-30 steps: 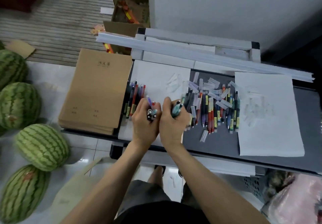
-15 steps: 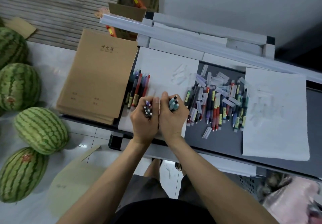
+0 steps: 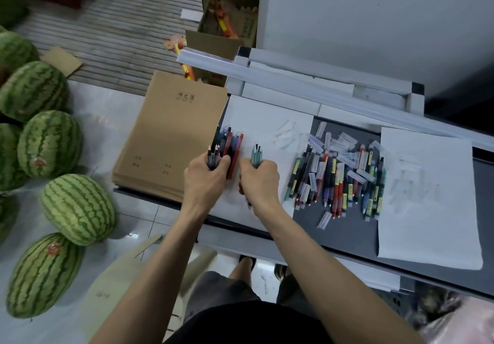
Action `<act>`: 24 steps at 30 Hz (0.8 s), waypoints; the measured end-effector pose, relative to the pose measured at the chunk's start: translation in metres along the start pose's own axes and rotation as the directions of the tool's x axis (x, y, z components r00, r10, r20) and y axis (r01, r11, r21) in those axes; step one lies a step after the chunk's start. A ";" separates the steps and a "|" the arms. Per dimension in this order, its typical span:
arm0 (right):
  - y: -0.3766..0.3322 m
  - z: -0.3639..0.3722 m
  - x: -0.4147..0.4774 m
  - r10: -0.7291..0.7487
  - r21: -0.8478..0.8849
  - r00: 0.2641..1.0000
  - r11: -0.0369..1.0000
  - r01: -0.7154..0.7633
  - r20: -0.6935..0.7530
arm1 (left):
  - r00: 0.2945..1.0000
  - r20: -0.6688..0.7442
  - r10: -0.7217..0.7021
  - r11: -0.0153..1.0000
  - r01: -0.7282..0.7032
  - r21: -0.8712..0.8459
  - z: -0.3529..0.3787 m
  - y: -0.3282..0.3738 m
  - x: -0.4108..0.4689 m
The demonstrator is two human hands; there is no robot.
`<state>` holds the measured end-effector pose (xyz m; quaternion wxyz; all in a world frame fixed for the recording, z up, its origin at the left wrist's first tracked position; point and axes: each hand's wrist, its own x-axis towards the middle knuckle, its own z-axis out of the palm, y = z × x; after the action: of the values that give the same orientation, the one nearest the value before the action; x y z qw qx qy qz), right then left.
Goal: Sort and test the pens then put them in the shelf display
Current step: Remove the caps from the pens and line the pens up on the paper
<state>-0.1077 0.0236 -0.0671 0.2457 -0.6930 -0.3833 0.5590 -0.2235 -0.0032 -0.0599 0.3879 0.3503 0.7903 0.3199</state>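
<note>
Pens, two fistfuls. Left hand [image 3: 205, 180] grips a dark bundle [image 3: 213, 155], tips pointing away, just beside a sorted row of pens [image 3: 233, 143] lying on the white sheet [image 3: 267, 121]. Right hand [image 3: 260, 180] grips a teal bundle [image 3: 256, 154], tips likewise, near the left hand. Loose pens and clear caps [image 3: 336, 180] lie heaped on the grey shelf [image 3: 347, 234], right of both hands and apart from them. Lower ends of the barrels are hidden inside both fists, and the count per bundle is unclear. A blurred dark streak below the right wrist cannot be identified.
</note>
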 end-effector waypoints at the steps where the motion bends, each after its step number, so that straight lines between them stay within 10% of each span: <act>1: 0.000 0.000 -0.001 -0.019 -0.032 1.000 0.999 0.018 -0.022 | 0.999 0.032 -0.024 0.998 0.022 0.053 -0.001 0.003 0.003; 24: -0.030 -0.021 0.019 0.050 -0.142 0.998 0.988 -0.053 -0.024 | 0.989 0.145 0.039 0.926 -0.090 0.367 0.017 0.054 0.028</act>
<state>-0.0934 0.0586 -0.0501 0.1846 -0.7241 -0.4018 0.5293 -0.2056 0.0530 -0.0370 0.3562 0.4643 0.7965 0.1521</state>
